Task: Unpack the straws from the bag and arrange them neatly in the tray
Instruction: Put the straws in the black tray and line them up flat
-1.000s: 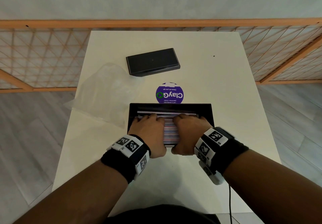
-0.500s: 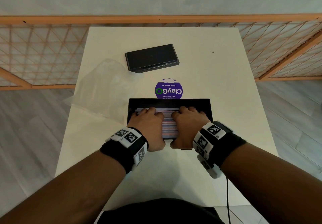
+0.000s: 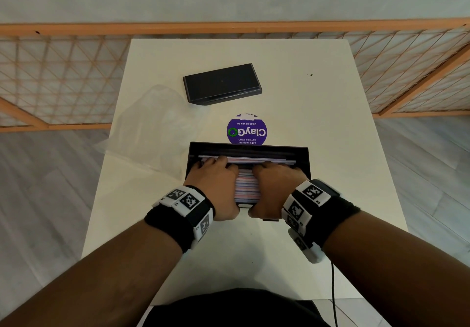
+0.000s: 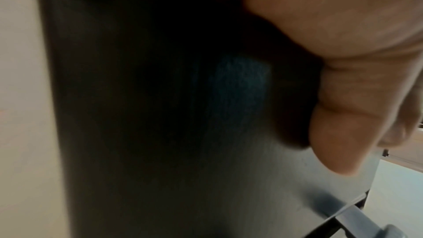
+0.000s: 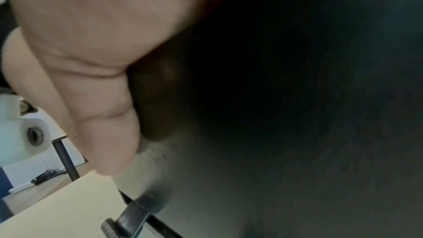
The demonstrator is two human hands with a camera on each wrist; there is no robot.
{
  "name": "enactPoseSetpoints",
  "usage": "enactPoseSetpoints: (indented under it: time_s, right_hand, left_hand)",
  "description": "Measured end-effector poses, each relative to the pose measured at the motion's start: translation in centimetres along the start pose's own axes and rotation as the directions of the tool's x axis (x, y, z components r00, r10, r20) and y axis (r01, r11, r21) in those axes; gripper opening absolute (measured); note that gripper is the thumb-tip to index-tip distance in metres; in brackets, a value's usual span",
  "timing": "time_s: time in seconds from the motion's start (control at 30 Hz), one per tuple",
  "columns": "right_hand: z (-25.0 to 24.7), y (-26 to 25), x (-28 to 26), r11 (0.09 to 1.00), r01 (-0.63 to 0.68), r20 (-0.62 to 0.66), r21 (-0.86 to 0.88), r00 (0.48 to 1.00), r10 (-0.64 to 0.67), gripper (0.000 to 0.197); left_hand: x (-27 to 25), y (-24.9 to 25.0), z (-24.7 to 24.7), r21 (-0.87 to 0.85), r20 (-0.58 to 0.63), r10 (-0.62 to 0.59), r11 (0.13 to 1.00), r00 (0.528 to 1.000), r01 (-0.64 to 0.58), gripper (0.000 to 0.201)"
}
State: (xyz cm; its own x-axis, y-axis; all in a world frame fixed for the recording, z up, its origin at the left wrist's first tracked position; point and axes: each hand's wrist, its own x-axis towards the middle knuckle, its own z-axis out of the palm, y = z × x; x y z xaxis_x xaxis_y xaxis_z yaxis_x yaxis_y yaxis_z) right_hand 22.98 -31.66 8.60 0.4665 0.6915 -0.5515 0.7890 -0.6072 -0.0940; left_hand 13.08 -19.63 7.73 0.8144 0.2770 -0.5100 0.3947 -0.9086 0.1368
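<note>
Straws lying crosswise in tray, both hands pressing

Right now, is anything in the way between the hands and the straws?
Nothing visible. Both the left hand and the right hand already lie on the straws, which sit in the tray. The empty bag lies off to the left.

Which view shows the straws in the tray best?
The head view: the striped straws show between the left hand and right hand, lying in the black tray. Both wrist views show only blurred palm, thumb and a dark surface; no straws can be made out.
</note>
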Motion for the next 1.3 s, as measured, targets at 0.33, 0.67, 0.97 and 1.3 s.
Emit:
enactPoseSetpoints:
  time_s: [0.33,0.67,0.97,1.3]
  right_hand:
    - [-0.46,-0.04,-0.02,0.998,0.009,0.012,-0.061,1.000,-0.008,0.072]
    - [-0.13,-0.15,-0.21,1.000,-0.002,-0.034,0.016,0.999,0.002,0.075]
    - [-0.59,-0.25,-0.04,0.999,-0.019,0.038,-0.028,0.999,0.020,0.063]
    - [-0.72,-0.44,-0.27,0.998,-0.035,0.043,-0.055,0.998,0.037,0.057]
  left_hand:
    - [-0.20,0.10,-0.25,0.036,-0.026,0.014,0.999,1.000,-0.013,0.068]
    - [-0.11,0.11,-0.23,-0.040,-0.014,0.022,0.999,1.000,-0.022,0.067]
    - [-0.02,0.04,-0.27,-0.012,0.010,0.004,1.000,1.000,-0.004,0.065]
    - [-0.32,0.23,-0.46,-0.001,0.045,0.009,1.000,0.999,-0.009,0.059]
